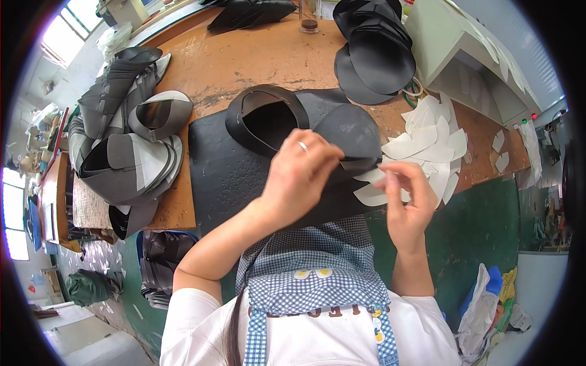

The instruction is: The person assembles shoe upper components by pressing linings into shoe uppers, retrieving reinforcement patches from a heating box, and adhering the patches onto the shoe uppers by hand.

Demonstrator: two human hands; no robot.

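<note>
Under my left hand [299,177] lies a dark shoe upper [305,122] on a black mat [226,177]; the fingers pinch its front edge, clamped on the material. Just right, my right hand [406,198] holds a white paper piece [372,194] between narrow fingertips, beside a fan of white cutouts [433,143]. Bare brown bench [244,61] opens beyond. Grey uppers [125,140] crowd the left edge; black pieces [372,52] are stacked far right.

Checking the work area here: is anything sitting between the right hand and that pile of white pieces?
Nothing visible. The right hand hovers directly at the near edge of the white pieces, fingertips over them. The left hand presses the dark shoe upper beside them.
</note>
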